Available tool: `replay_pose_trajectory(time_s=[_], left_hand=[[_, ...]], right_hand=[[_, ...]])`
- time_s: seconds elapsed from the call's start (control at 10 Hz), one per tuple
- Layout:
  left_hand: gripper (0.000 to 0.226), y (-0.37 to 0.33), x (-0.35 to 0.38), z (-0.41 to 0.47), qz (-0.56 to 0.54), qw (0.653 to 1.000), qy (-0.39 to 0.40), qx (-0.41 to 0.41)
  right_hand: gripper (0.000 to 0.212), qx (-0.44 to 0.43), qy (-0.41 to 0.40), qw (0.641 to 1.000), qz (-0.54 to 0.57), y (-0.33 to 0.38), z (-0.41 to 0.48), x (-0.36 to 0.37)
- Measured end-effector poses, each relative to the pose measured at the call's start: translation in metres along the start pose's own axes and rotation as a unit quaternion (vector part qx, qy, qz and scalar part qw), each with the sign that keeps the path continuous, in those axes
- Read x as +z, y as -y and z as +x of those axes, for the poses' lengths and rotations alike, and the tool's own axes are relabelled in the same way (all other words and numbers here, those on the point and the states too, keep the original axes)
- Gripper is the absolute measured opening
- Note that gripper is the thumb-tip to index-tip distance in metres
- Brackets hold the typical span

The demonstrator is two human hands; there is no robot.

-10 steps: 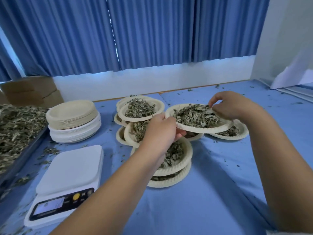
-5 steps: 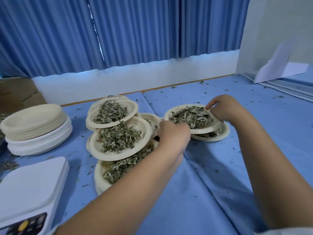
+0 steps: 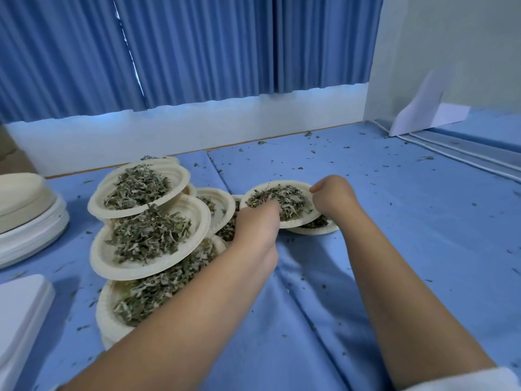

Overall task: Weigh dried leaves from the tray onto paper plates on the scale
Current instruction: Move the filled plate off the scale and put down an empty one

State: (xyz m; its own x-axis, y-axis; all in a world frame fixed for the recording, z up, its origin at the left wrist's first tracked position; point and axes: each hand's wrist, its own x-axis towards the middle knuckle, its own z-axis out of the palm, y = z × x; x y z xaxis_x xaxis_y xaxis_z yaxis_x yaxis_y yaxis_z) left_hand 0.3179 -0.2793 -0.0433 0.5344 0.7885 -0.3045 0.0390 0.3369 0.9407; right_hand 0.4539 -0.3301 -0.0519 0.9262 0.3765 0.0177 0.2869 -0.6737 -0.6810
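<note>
A paper plate of dried leaves sits on top of another filled plate on the blue cloth. My left hand grips its near left rim and my right hand grips its right rim. To the left, several more filled plates lie stacked and overlapping. A corner of the white scale shows at the bottom left, with nothing on it. The tray of leaves is out of view.
A stack of empty paper plates stands at the far left. Loose leaf bits are scattered over the blue cloth. A white wall and a blue curtain run along the back, and a white sheet leans at the far right.
Both hands carried the filled plate to the right and lowered it onto another filled plate. The view swung right, so the scale and the empty plates slid to the left edge.
</note>
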Motion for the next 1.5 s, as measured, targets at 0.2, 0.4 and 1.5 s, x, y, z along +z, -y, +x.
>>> replay_pose_trajectory(time_s=[0.2, 0.4, 1.5], left_hand=[[0.038, 0.006, 0.005, 0.005, -0.019, 1.0, 0.023, -0.006], [0.013, 0.007, 0.006, 0.009, -0.013, 0.999, 0.024, -0.017], [0.028, -0.024, -0.053, -0.022, -0.089, 0.993, 0.075, 0.013]], right_hand=[[0.037, 0.0, 0.015, 1.0, -0.013, -0.005, 0.001, 0.003], [0.031, 0.001, 0.027, 0.999, 0.036, -0.008, 0.004, 0.001], [0.016, -0.225, -0.103, 0.96, -0.134, 0.071, -0.072, 0.037]])
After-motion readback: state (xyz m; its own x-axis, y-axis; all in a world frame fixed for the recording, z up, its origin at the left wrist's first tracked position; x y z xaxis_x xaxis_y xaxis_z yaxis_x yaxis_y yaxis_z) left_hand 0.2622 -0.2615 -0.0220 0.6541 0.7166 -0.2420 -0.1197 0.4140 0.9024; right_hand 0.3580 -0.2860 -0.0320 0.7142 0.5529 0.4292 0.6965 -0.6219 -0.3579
